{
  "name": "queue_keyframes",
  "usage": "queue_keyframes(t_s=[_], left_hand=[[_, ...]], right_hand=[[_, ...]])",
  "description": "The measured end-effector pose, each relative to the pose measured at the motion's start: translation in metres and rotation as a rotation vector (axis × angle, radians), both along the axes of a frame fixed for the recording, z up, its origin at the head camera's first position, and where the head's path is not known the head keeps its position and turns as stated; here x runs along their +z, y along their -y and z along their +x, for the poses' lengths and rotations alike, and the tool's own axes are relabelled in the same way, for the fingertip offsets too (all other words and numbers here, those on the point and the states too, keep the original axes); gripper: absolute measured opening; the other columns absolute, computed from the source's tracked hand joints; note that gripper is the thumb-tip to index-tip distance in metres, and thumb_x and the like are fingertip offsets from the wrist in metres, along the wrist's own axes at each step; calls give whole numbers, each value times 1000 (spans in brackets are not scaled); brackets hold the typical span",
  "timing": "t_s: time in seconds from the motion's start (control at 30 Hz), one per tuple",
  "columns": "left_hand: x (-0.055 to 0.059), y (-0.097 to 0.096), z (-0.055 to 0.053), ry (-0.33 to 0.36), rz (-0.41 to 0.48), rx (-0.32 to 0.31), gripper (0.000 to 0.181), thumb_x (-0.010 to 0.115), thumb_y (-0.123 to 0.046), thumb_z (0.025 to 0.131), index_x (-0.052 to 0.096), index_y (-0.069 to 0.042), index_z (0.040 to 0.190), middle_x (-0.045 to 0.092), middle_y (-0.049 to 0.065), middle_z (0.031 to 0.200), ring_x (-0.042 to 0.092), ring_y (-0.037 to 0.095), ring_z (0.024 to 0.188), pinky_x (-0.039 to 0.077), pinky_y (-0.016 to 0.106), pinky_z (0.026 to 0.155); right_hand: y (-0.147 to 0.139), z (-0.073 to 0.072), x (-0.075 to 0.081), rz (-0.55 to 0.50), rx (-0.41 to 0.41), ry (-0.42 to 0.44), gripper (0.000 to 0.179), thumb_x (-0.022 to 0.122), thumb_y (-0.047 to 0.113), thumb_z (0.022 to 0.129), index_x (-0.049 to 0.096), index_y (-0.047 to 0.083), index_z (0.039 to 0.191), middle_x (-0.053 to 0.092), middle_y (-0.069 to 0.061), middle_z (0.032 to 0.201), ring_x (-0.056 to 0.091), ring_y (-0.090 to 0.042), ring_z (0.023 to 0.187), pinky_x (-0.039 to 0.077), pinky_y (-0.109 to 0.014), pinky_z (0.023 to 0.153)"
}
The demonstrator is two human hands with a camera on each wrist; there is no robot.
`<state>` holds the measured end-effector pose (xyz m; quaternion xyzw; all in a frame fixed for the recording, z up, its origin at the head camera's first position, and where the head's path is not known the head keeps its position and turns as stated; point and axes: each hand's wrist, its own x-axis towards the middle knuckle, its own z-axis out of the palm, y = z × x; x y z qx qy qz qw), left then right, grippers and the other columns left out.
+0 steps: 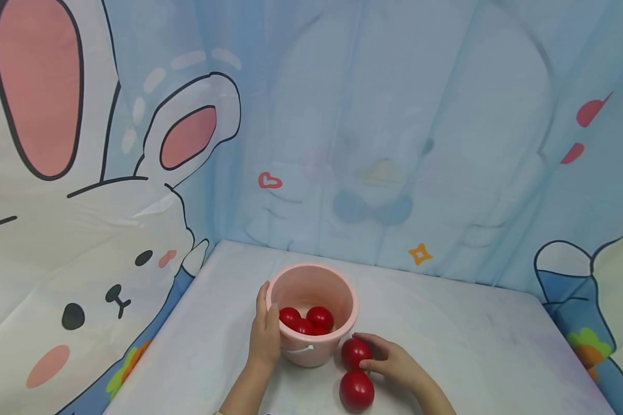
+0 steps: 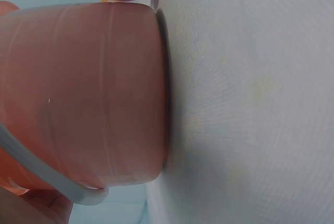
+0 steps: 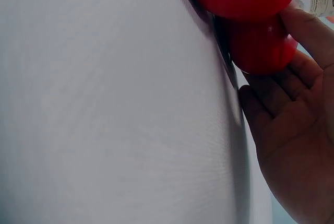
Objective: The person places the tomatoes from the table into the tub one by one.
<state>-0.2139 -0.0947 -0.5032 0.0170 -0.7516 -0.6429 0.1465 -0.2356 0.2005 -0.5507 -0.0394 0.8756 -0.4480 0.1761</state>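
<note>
Between fingers and thumb of the right hand [image 1: 398, 363]: a red ball [image 1: 354, 353] beside the bucket [image 1: 324, 353]

The right fingers and thumb are parted round the ball, curled on its right side at the bench [image 1: 446, 328]; how firmly they pinch, I cannot tell. Just nearer the person than the right thumb sits a second ball [image 1: 356, 392]; whether the two touch is unclear. Left of the right fingers stands the bucket, several balls [image 1: 320, 318] inside. The left hand [image 1: 266, 334] clasps its left wall, thumb at the rim, fingers outside. Taking hold of the ball seems the step in hand; the next move likely calls for a secure pinch that spares the second ball a nudge.
</note>
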Motion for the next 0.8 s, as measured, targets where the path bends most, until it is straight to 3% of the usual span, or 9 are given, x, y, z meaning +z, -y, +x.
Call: queue_keyframes(t_s=[0.6,0.8], left_hand=[[-3,-1,0,-35,-4,-2,58,46,-44,100,20,-45,152,35,-12,158,36,22,145,49,55,103],[-2,-1,0,-30,-6,1,57,44,-44,100,20,-45,152,35,-12,157,37,22,145,48,56,103]], right_hand=[[0,-2,4,-25,-15,-15,87,84,59,61,58,26,137,62,-4,136,53,-36,129,54,-58,93],[-1,-3,14,-55,37,-57,76,82,52,70,58,25,137,60,-4,139,50,-38,134,52,-57,97]])
